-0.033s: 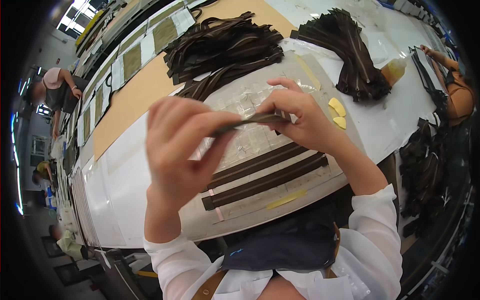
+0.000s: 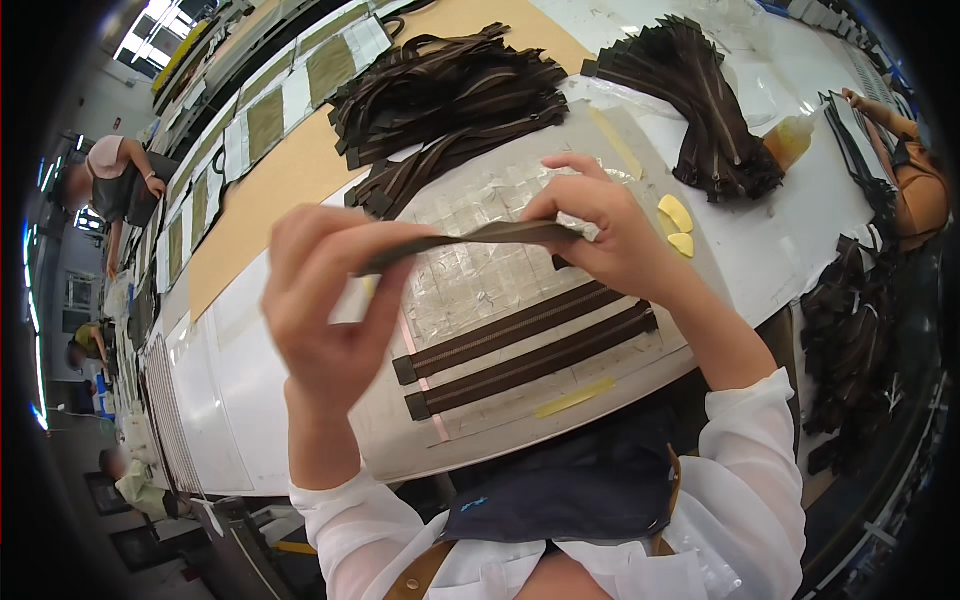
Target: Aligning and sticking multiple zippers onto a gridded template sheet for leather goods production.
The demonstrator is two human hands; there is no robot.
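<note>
A dark brown zipper (image 2: 490, 234) spans the air between my hands, slightly twisted and seen nearly edge-on. My left hand (image 2: 335, 290), a little blurred, pinches it near its left end. My right hand (image 2: 600, 220) grips the other end between thumb and fingers, with one finger raised. Below them, two brown zippers lie side by side on a grey board: the farther zipper (image 2: 515, 328) and the nearer zipper (image 2: 540, 361). Their dark left ends rest by a pink strip (image 2: 424, 384). Clear tape (image 2: 470, 290) covers the board's middle.
Beyond the board lie a large zipper heap (image 2: 440, 95) and a second zipper bundle (image 2: 710, 110). Two yellow pieces (image 2: 676, 213) sit at the board's right, near a bottle of amber liquid (image 2: 790, 142). More dark zippers (image 2: 855, 350) hang at right. Other people are around the table.
My left hand has moved left, and a longer stretch of the held zipper shows between my hands. The left ends of the lying zippers are less covered. My right hand has barely moved.
</note>
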